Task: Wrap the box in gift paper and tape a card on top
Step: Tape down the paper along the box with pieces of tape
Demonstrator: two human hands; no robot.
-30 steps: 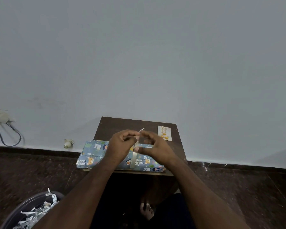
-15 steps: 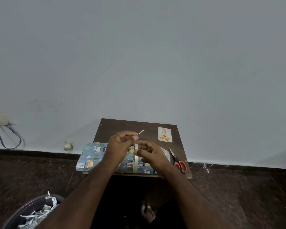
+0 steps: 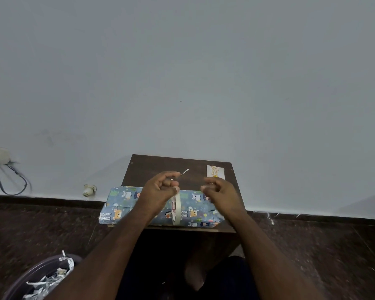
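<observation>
The box (image 3: 121,204), wrapped in blue animal-print paper, lies along the near edge of a small dark table (image 3: 152,167). My left hand (image 3: 158,191) hovers over the box's middle and grips a roll of tape (image 3: 176,210) that stands on edge, with a short free tape end (image 3: 185,171) sticking up past my fingers. To the right of the roll, my right hand (image 3: 221,193) is motion-blurred, with loosely curled fingers holding nothing. A white card (image 3: 215,171) with orange print lies at the table's far right corner.
A grey wall rises right behind the table. A bin (image 3: 41,280) with shredded paper stands on the dark floor at lower left. A wall socket with a cable (image 3: 0,167) is at far left. My bare foot (image 3: 195,276) shows under the table.
My right hand has let go of the tape and moved right, away from the roll, now covering the scissors seen before. My left hand still holds the roll.
</observation>
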